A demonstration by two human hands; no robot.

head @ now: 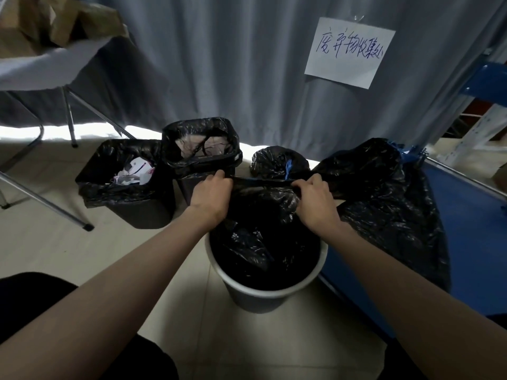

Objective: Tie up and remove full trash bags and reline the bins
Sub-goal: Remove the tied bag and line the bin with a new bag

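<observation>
A round grey bin (263,294) stands on the floor in front of me with a black trash bag (260,237) hanging into it. My left hand (211,196) grips the bag's top edge on the left. My right hand (315,198) grips the same edge on the right, and the edge is stretched taut between them above the bin. Two tied black bags lie behind: a small one (277,161) with a blue tie and a large one (389,204) at the right.
Two dark square bins with black liners stand at the left: one (129,193) holding paper waste, one (200,149) behind it. A folding table's metal legs (68,116) are at far left. A grey curtain with a paper sign (348,53) hangs behind. A blue surface (472,242) lies at the right.
</observation>
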